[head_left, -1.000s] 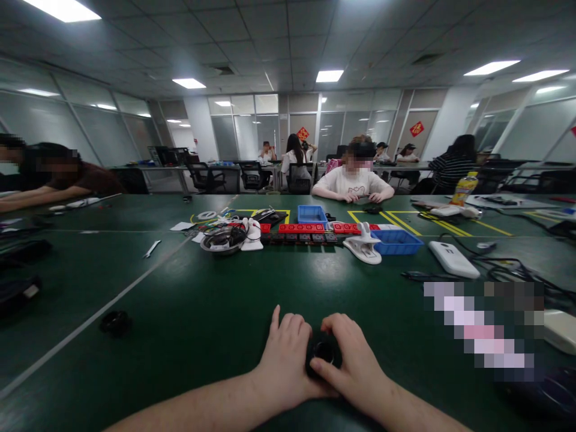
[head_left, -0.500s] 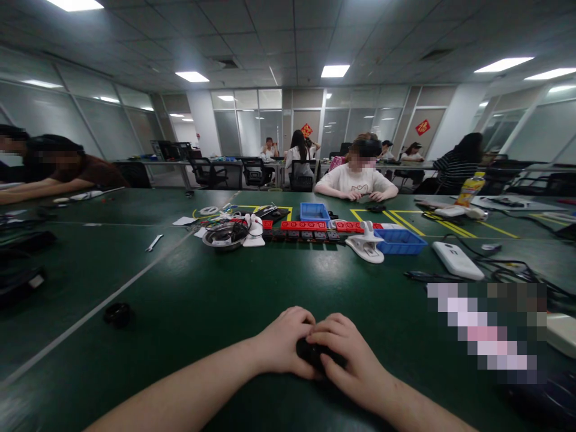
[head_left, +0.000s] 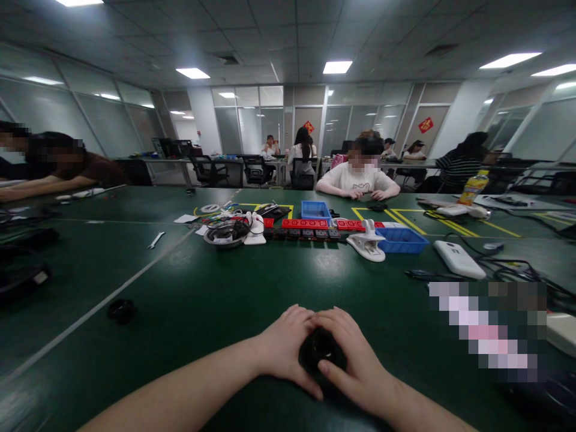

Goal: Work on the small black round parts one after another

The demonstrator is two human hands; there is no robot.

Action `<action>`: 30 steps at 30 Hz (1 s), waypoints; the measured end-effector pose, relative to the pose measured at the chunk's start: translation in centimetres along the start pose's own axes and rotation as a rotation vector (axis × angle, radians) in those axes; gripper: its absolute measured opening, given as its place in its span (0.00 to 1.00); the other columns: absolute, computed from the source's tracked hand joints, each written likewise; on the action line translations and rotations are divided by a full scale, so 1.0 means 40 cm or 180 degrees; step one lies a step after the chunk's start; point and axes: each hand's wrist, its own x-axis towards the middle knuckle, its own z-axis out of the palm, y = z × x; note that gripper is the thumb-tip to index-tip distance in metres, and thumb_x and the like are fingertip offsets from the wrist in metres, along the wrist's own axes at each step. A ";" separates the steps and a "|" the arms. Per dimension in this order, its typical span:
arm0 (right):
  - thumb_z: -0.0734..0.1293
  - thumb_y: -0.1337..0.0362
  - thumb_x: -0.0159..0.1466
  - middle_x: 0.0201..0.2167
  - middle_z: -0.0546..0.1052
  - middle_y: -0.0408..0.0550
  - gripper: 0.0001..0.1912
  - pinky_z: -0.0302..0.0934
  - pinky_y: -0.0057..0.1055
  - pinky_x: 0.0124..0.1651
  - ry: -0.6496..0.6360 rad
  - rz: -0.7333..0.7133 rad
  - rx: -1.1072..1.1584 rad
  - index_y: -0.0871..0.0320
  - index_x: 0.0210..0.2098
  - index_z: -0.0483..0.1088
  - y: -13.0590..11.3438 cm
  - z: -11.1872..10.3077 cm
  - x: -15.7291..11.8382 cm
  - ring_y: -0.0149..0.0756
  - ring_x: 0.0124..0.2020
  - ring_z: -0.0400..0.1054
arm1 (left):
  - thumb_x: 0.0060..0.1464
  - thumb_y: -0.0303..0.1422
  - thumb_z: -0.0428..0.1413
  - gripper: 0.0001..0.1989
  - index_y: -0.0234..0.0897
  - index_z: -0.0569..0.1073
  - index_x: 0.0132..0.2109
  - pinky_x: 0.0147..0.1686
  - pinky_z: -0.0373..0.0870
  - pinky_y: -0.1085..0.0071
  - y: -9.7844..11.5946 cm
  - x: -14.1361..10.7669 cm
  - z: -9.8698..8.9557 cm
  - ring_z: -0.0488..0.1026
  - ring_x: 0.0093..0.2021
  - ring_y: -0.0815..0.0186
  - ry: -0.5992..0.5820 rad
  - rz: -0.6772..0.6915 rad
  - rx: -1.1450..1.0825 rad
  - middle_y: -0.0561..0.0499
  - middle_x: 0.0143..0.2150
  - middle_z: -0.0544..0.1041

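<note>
Between my two hands, low over the green table (head_left: 202, 360), is a glossy black round object (head_left: 317, 351) whose kind I cannot make out. My right hand (head_left: 355, 354) curls around its right and far side, with the thumb lying on its near top. My left hand (head_left: 285, 348) cups its left side, thumb stretched along the near edge. The fingertips of both hands meet at the far side and partly hide it. A small black ring-like thing (head_left: 121, 311) lies apart to the left.
Farther up the table are a metal bowl (head_left: 225, 243) with cables, red sockets (head_left: 306, 224), a white clip stand (head_left: 368, 246) and blue bins (head_left: 402, 241). A wrench (head_left: 156, 240) lies left; a white box (head_left: 459, 259) and cables lie right. A person (head_left: 357, 174) sits opposite.
The black object has turned between my hands and shows more of its glossy top. My right hand has opened wider around it, and the left thumb has stretched out along the near side.
</note>
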 end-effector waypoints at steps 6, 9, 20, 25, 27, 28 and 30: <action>0.57 0.45 0.60 0.36 0.68 0.51 0.23 0.60 0.40 0.39 0.0438 0.0430 -0.0124 0.59 0.39 0.61 0.003 0.018 -0.001 0.40 0.37 0.62 | 0.27 0.55 0.60 0.45 0.38 0.60 0.52 0.56 0.32 0.38 0.047 -0.010 0.036 0.60 0.52 0.50 0.0497 -0.0706 0.0059 0.44 0.49 0.65; 0.57 0.44 0.58 0.30 0.66 0.48 0.22 0.59 0.37 0.34 0.0482 0.0561 -0.0240 0.59 0.33 0.61 -0.005 0.023 0.001 0.38 0.31 0.60 | 0.24 0.55 0.61 0.41 0.38 0.64 0.46 0.56 0.36 0.38 0.062 -0.009 0.047 0.63 0.48 0.51 0.0667 -0.0997 0.0136 0.46 0.44 0.67; 0.62 0.65 0.56 0.34 0.68 0.48 0.09 0.58 0.39 0.40 0.0051 0.0481 -0.0110 0.57 0.38 0.66 -0.016 0.003 0.011 0.39 0.37 0.61 | 0.32 0.44 0.63 0.26 0.39 0.69 0.40 0.56 0.49 0.50 0.028 0.003 0.033 0.64 0.42 0.60 0.0407 -0.0664 0.0013 0.51 0.40 0.66; 0.56 0.73 0.55 0.39 0.72 0.46 0.18 0.57 0.41 0.45 -0.0140 -0.0069 0.0117 0.54 0.41 0.68 -0.024 -0.011 0.016 0.39 0.42 0.62 | 0.35 0.42 0.63 0.23 0.45 0.71 0.42 0.50 0.59 0.61 -0.005 0.005 0.008 0.61 0.48 0.59 0.0095 -0.0083 -0.0099 0.52 0.46 0.65; 0.55 0.74 0.54 0.40 0.74 0.44 0.19 0.56 0.43 0.48 -0.0185 -0.0215 0.0136 0.53 0.40 0.69 -0.026 -0.013 0.017 0.39 0.44 0.62 | 0.37 0.41 0.62 0.21 0.47 0.72 0.42 0.53 0.55 0.58 -0.011 0.005 0.005 0.61 0.49 0.59 -0.0018 0.0032 -0.0087 0.53 0.47 0.65; 0.55 0.75 0.54 0.40 0.74 0.44 0.19 0.55 0.44 0.50 -0.0200 -0.0240 0.0132 0.53 0.38 0.69 -0.027 -0.014 0.017 0.39 0.44 0.62 | 0.37 0.41 0.62 0.20 0.47 0.72 0.41 0.55 0.52 0.57 -0.012 0.005 0.005 0.61 0.50 0.58 -0.0058 0.0056 -0.0079 0.53 0.48 0.65; 0.55 0.74 0.53 0.39 0.75 0.43 0.17 0.52 0.46 0.53 -0.0252 -0.0228 0.0113 0.53 0.35 0.69 -0.027 -0.014 0.016 0.39 0.45 0.63 | 0.38 0.41 0.61 0.19 0.47 0.72 0.41 0.57 0.48 0.54 -0.013 0.005 0.009 0.60 0.51 0.58 -0.0091 0.0052 -0.0063 0.53 0.49 0.65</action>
